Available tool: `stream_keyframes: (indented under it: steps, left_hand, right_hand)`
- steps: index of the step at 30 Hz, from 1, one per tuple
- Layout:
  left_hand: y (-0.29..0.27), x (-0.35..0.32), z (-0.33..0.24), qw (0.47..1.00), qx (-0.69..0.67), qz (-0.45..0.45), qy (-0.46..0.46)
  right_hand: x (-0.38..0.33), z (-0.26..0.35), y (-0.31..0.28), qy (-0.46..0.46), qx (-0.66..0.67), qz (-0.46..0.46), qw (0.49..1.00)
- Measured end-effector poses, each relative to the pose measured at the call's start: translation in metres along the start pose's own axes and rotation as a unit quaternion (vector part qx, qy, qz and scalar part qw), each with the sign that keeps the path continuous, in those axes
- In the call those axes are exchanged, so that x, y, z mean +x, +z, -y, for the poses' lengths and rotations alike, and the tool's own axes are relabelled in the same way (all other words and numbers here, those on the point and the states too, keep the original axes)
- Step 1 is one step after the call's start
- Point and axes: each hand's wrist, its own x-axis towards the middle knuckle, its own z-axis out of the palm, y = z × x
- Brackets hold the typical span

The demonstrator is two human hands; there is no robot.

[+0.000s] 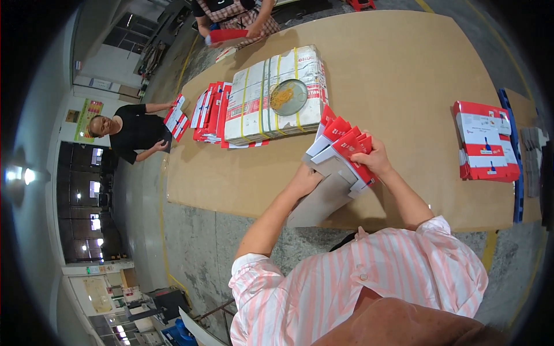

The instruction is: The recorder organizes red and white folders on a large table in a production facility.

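Head view: right hand [376,158] grip pinching red-white flat carton [346,151]; left hand [304,180] grip hidden, cannot tell.

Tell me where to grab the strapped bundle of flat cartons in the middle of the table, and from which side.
Grip the strapped bundle by its two short ends, hands low under the bottom sheets, probably from the near long edge, which faces the person. It lies flat and wide, bound by yellow straps across its width. First lift off the round dish of rubber bands resting on top, which may slide.
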Motion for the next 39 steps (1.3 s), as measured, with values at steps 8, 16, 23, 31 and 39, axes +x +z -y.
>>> stream_keyframes:
  steps: [8, 16, 23, 31, 39]
  left_hand:
    - [-0.004, -0.007, 0.002, 0.960, -0.048, 0.209, -0.179]
    - [0.037, -0.001, 0.011, 0.998, 0.059, -0.029, -0.003]
    - [0.050, 0.007, 0.023, 0.955, 0.268, 0.021, 0.123]
    - [0.051, 0.002, 0.058, 0.913, 0.360, 0.003, 0.191]
    - [0.058, -0.002, 0.037, 0.908, 0.393, -0.024, 0.140]
  right_hand:
    - [-0.013, -0.008, -0.011, -0.113, -0.128, -0.020, 0.985]
    - [-0.030, -0.017, -0.014, -0.149, -0.142, -0.026, 0.978]
    - [-0.049, -0.022, -0.064, 0.055, -0.259, 0.191, 0.945]
    - [-0.024, 0.050, -0.050, 0.087, -0.020, 0.188, 0.978]
    - [0.004, 0.106, -0.004, 0.013, -0.046, 0.034, 0.998]
